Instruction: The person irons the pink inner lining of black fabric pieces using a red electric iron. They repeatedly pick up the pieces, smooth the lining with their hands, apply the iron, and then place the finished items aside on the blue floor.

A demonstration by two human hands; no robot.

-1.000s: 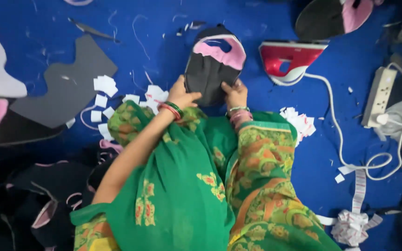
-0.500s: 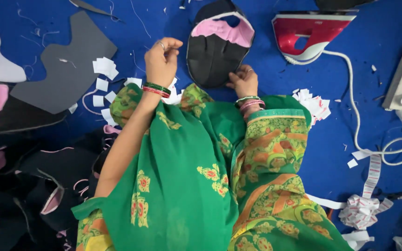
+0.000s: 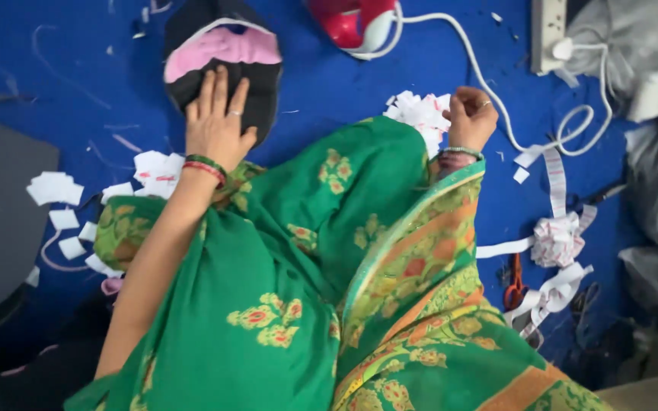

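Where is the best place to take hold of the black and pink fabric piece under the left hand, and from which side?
Probably the black lower edge of the black and pink fabric piece, from the person's own side. It lies flat on the blue surface with the left hand pressed flat on it, so only an edge gives fingers a pinch.

so the left hand point(image 3: 217, 122) lies flat on the shoe upper piece point(image 3: 222, 68), the iron point(image 3: 352, 23) sits behind and to its right, the right hand point(image 3: 470, 118) is touching the paper label pile point(image 3: 419, 114), and the power strip point(image 3: 548, 34) is far right with the scissors point(image 3: 514, 283) nearer in.
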